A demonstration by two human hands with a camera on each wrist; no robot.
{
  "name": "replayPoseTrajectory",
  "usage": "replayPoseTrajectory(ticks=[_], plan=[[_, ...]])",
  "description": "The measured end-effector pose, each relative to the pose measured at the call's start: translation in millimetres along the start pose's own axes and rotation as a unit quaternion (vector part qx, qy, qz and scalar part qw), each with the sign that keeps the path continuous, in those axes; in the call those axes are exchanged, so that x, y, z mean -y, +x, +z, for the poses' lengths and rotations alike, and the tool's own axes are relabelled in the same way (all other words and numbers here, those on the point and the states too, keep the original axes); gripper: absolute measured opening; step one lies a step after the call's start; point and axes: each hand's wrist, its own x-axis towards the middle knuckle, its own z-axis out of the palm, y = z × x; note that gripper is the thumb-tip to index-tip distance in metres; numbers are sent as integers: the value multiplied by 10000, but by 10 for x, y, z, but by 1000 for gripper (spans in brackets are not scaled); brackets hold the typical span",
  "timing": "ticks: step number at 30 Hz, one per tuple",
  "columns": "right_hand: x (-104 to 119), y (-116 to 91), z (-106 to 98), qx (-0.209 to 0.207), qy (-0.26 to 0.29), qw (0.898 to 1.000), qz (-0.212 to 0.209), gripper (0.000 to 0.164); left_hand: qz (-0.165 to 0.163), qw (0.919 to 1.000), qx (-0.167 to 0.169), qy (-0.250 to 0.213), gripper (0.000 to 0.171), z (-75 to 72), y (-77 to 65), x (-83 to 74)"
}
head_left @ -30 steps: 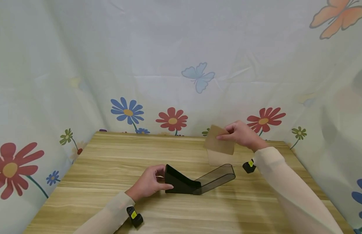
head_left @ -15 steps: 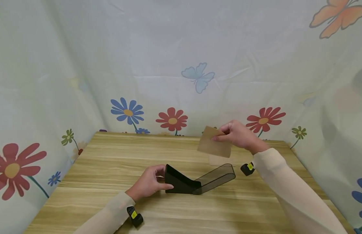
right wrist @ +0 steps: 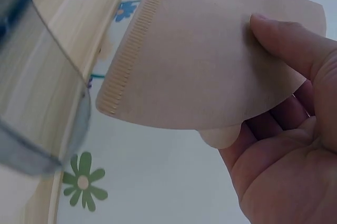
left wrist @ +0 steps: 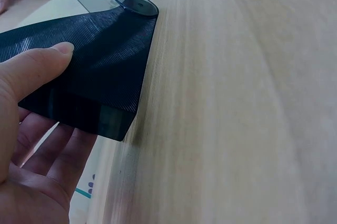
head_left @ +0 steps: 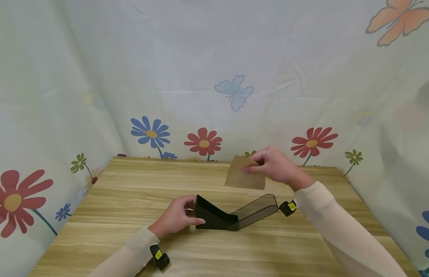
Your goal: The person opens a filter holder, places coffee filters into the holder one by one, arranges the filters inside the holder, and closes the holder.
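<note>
My left hand (head_left: pixel 175 216) grips the tall end of a black coffee filter holder (head_left: pixel 214 218), which stands on the table. Its see-through smoky lid (head_left: pixel 257 209) is swung out to the right. In the left wrist view my thumb (left wrist: pixel 39 66) lies on the holder's ribbed side (left wrist: pixel 102 50), with the fingers at the far side. Above the table, behind the holder, my right hand (head_left: pixel 278 166) pinches a brown paper coffee filter (head_left: pixel 242 176) by its edge. The right wrist view shows the filter's crimped seam (right wrist: pixel 131 50) pointing away from the hand.
Partly hidden behind the lid and the right hand, a pale brown paper piece (head_left: pixel 263 191) lies on the wood-grain table (head_left: pixel 159 181). Flower-printed cloth (head_left: pixel 186 100) hangs around the back and sides. A small black camera (head_left: pixel 160 257) is worn on each wrist.
My right hand has carried the coffee filter left and slightly lower, nearer the holder. My left hand and the holder have stayed in place.
</note>
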Motion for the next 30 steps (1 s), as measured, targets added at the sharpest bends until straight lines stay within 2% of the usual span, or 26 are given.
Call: replayPoseTrajectory(ticks=[7, 15, 23, 30], plan=[[95, -37, 133, 73, 89, 9998, -147, 50, -53, 10000, 14, -3, 31, 0, -7, -8], [139, -80, 246, 69, 263, 9996, -73, 57, -85, 9999, 31, -57, 31, 3, -18, -36], [109, -99, 417, 257, 363, 9990, 37, 56, -101, 9999, 38, -126, 32, 7, -16, -28], [140, -101, 519, 261, 360, 9990, 9, 57, -89, 9999, 46, -86, 33, 8, -6, -5]])
